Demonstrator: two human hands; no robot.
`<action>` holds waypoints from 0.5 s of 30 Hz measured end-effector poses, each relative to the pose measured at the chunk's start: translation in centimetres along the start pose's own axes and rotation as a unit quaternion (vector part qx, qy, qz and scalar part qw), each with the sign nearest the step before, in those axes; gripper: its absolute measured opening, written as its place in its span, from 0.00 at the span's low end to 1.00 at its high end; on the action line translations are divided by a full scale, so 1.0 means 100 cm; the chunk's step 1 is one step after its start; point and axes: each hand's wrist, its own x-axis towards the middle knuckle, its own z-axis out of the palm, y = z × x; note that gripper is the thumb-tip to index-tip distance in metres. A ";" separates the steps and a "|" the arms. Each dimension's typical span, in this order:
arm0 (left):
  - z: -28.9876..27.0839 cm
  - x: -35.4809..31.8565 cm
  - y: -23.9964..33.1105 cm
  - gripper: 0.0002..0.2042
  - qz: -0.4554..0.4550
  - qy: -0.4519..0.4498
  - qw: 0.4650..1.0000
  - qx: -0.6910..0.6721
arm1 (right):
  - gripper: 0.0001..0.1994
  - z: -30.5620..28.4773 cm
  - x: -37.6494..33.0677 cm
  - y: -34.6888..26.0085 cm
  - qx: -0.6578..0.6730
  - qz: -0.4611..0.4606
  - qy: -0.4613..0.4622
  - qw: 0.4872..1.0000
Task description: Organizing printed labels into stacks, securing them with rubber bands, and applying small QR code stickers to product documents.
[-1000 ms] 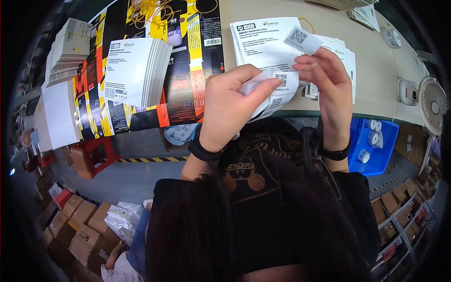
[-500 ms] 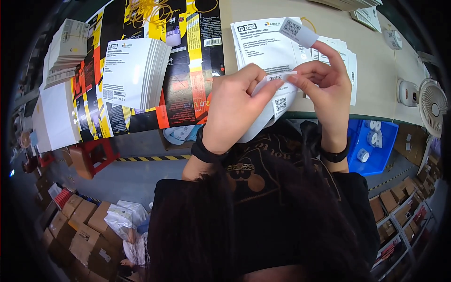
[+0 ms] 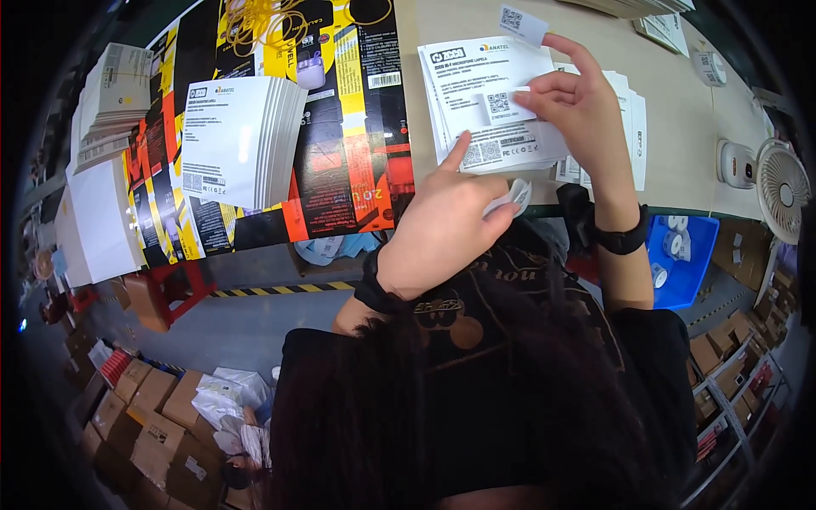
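In front of me lies a stack of white printed sheets. My right hand pinches a small white sticker with a square code between thumb and fingers, at the middle of the top sheet. Whether the sticker is fully stuck down, I cannot tell. A second coded sticker clings to the tip of my raised right index finger. My left hand is closed on a curled strip of white label paper, while its outstretched index finger points to the sheet beside the pinched sticker.
To the left, a pile of printed sheets sits on black, yellow and red printed cardboard. Yellow rubber bands lie behind. At right are a label roll, a small fan and, below the table edge, a blue bin holding rolls.
My hands have parted. The right has carried a sticker forward onto the top sheet; the left has dropped lower with the curled label strip, its index finger now stretched out.
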 end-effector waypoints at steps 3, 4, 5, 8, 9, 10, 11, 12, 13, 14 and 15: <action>0.003 0.001 -0.003 0.06 -0.014 -0.055 0.998 0.029 | 0.28 0.006 -0.001 0.002 -0.021 0.003 0.004 1.000; 0.004 0.000 -0.004 0.07 -0.015 -0.057 0.998 0.031 | 0.28 0.007 -0.001 0.002 -0.029 0.000 0.006 1.000; 0.005 0.000 -0.005 0.07 -0.018 -0.058 0.998 0.034 | 0.28 0.008 -0.001 0.002 -0.037 -0.003 0.007 0.999; 0.005 0.000 -0.005 0.07 -0.018 -0.060 0.997 0.035 | 0.28 0.009 -0.001 0.002 -0.052 -0.010 0.010 0.999; 0.005 0.000 -0.005 0.07 -0.014 -0.058 0.998 0.034 | 0.28 0.010 -0.001 0.002 -0.059 -0.015 0.011 0.998; 0.004 0.000 -0.005 0.07 -0.008 -0.058 0.998 0.032 | 0.28 0.010 -0.001 0.002 -0.065 -0.021 0.013 0.998; 0.004 0.000 -0.006 0.07 -0.011 -0.057 0.998 0.033 | 0.28 0.011 -0.001 0.002 -0.065 -0.021 0.013 0.998; 0.004 0.000 -0.006 0.07 -0.012 -0.061 0.997 0.037 | 0.28 0.012 -0.001 0.003 -0.093 -0.023 0.012 0.995; 0.004 0.001 -0.006 0.07 -0.012 -0.065 0.997 0.041 | 0.29 0.014 -0.002 0.003 -0.120 -0.026 0.010 0.992; 0.004 0.001 -0.006 0.07 -0.010 -0.069 0.997 0.042 | 0.29 0.015 -0.002 0.003 -0.150 -0.025 0.014 0.988; 0.004 0.001 -0.007 0.07 -0.012 -0.069 0.997 0.044 | 0.29 0.016 -0.002 0.004 -0.148 -0.028 0.010 0.989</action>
